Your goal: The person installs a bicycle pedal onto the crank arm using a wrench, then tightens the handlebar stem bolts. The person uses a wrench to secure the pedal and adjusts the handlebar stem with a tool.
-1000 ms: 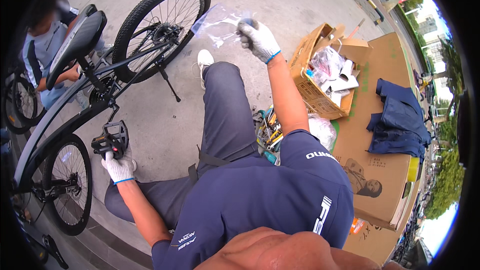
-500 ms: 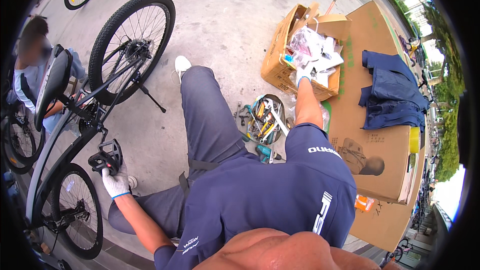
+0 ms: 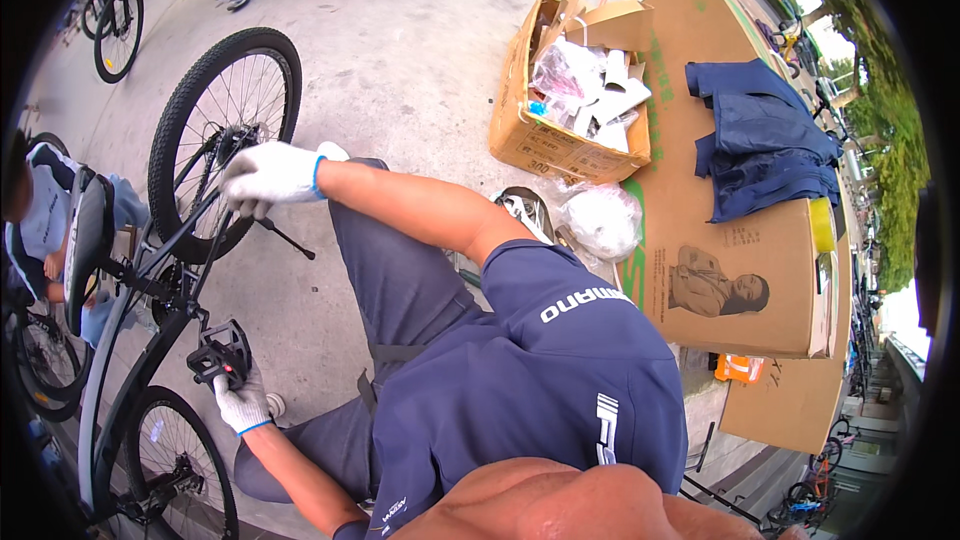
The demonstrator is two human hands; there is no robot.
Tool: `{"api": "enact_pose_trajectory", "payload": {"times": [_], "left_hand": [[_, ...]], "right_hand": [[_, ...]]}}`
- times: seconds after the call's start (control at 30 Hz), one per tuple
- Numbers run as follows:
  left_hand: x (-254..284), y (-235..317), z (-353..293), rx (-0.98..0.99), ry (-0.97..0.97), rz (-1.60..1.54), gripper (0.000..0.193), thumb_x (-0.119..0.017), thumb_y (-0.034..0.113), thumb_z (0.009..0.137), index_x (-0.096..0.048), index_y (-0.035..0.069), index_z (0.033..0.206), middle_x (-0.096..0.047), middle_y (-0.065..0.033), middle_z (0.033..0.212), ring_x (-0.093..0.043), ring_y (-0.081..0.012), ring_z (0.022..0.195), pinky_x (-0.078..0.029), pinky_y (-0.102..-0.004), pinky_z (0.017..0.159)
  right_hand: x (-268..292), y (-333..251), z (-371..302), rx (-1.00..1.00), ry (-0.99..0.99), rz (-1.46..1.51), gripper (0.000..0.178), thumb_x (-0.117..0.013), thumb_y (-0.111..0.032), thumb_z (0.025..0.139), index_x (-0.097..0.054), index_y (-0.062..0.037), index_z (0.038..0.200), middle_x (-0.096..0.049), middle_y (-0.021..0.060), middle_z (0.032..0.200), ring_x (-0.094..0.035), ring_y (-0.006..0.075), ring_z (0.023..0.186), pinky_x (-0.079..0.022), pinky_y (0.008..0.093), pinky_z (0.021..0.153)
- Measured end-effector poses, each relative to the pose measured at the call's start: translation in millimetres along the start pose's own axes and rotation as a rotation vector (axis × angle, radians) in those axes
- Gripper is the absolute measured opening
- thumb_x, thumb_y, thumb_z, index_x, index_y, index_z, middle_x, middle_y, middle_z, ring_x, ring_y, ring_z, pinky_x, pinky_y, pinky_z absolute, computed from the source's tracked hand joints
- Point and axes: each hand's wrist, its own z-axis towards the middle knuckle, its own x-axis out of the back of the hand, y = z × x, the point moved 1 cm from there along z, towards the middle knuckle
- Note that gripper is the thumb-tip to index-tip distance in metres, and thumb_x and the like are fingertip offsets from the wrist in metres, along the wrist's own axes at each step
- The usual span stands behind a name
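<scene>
On my feed, left hand [image 3: 242, 403] has fingers curled round the pedal [image 3: 218, 355] beside the bike [image 3: 150, 352], probably steadying it; right hand [image 3: 268, 178], fingers half-bent over its rear wheel [image 3: 160, 155], hold unclear.

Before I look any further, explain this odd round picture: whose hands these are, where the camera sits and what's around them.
There is no machine here: these are a person's own two hands in white gloves. The camera is worn on that person's head and looks down; its wide fisheye lens bends straight edges. The left hand holds a black pedal beside a bicycle. The right hand reaches across near the rear wheel; whether its fingers touch the frame is unclear. On the ground to the right stands an open cardboard box of packaging, with a clear plastic bag near it. Dark blue clothing lies on large brown cardboard.
</scene>
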Motion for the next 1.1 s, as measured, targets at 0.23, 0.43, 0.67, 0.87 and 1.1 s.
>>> {"api": "enact_pose_trajectory", "payload": {"times": [0.23,0.43,0.67,0.87,1.1], "left_hand": [[-17,-14,-26,-0.022,-0.132,0.123,0.057,-0.065,0.01,0.102,-0.051,0.007,0.157,-0.064,-0.0177,0.15,-0.065,-0.0366,0.136,-0.056,-0.0578,0.116],[-20,-18,-46,-0.333,-0.092,0.504,0.056,-0.062,0.002,0.089,-0.058,-0.007,0.145,-0.072,-0.0157,0.129,-0.072,-0.0241,0.114,-0.059,-0.0369,0.102],[-47,-27,-70,-0.567,0.126,0.913,0.058,-0.062,0.001,0.084,-0.06,-0.001,0.142,-0.073,-0.0182,0.128,-0.071,-0.0253,0.119,-0.056,-0.0362,0.105],[-63,-14,-96,-0.715,0.096,1.04,0.062,-0.059,-0.007,0.08,-0.061,0.001,0.142,-0.07,-0.0124,0.132,-0.068,-0.0217,0.124,-0.052,-0.0343,0.112],[-67,-10,-106,-0.774,0.054,1.01,0.068,-0.062,-0.012,0.076,-0.062,0.002,0.143,-0.07,-0.0125,0.133,-0.068,-0.0218,0.126,-0.053,-0.0347,0.112]], "right_hand": [[-158,50,36,-0.326,-0.548,-0.321,0.102,-0.079,-0.066,0.089,-0.053,0.008,0.156,-0.071,0.0273,0.138,-0.079,0.0317,0.106,-0.064,0.0389,0.091],[-174,83,28,-0.275,-0.587,-0.266,0.089,-0.084,-0.052,0.092,-0.056,0.0073,0.152,-0.076,0.0173,0.118,-0.074,0.0189,0.088,-0.062,0.0347,0.084],[-192,110,20,-0.218,-0.365,-0.341,0.077,-0.091,-0.034,0.083,-0.06,0.0085,0.139,-0.076,0.023,0.127,-0.075,0.0276,0.113,-0.059,0.0371,0.103],[-198,112,14,-0.132,-0.333,-0.218,0.077,-0.094,-0.017,0.081,-0.055,0.0046,0.145,-0.073,0.0172,0.131,-0.072,0.0212,0.119,-0.059,0.0361,0.105],[-201,93,10,-0.071,-0.349,-0.292,0.082,-0.097,-0.013,0.079,-0.053,0.0025,0.145,-0.068,0.0164,0.136,-0.069,0.0222,0.124,-0.058,0.0378,0.11]]}}
